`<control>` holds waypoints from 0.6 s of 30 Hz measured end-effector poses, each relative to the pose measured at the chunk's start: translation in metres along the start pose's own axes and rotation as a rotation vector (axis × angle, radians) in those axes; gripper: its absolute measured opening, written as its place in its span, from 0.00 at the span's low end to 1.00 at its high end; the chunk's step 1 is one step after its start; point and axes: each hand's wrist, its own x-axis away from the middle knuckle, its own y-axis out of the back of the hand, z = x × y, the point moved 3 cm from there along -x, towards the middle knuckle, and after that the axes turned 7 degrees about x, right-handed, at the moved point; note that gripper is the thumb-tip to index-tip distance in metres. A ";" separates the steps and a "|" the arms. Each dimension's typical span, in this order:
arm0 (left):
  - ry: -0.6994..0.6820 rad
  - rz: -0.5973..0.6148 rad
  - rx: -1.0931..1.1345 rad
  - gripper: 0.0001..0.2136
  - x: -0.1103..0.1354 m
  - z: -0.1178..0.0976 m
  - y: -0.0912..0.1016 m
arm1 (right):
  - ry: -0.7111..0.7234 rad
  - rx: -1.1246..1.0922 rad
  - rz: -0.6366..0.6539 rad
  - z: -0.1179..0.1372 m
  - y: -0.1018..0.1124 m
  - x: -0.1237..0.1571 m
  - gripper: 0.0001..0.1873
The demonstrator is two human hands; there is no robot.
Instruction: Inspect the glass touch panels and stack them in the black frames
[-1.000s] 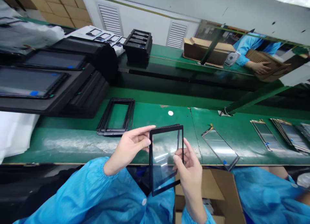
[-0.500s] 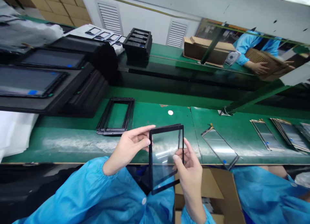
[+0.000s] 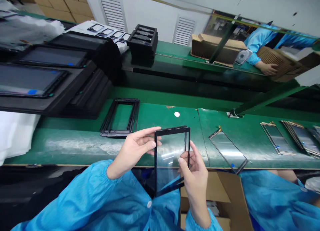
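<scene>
- I held the black-bordered glass panel (image 3: 168, 151) upright in front of me, above the near edge of the green bench (image 3: 75, 142). It was tilted so the overhead light streaked across its clear middle.
- My left hand (image 3: 136, 147) pinched its upper left edge, thumb in front and fingers along the rim; I judge this kept prints off the clear face.
- My right hand (image 3: 197, 174) clasped the right edge lower down, thumb on the border, steadying the opposite side.
- The black frames (image 3: 121, 117) lay stacked just beyond my left hand, and another panel (image 3: 228, 150) lay flat to the right, both close by.
- An open cardboard box (image 3: 225, 194) sat below the bench beside my right wrist.
</scene>
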 end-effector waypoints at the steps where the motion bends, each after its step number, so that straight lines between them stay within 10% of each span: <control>1: 0.000 -0.004 -0.007 0.25 0.000 0.000 0.000 | 0.003 0.006 0.005 0.000 0.000 0.000 0.38; 18: -0.043 -0.015 -0.102 0.22 -0.002 -0.001 0.002 | -0.019 0.001 0.034 0.003 0.003 -0.004 0.40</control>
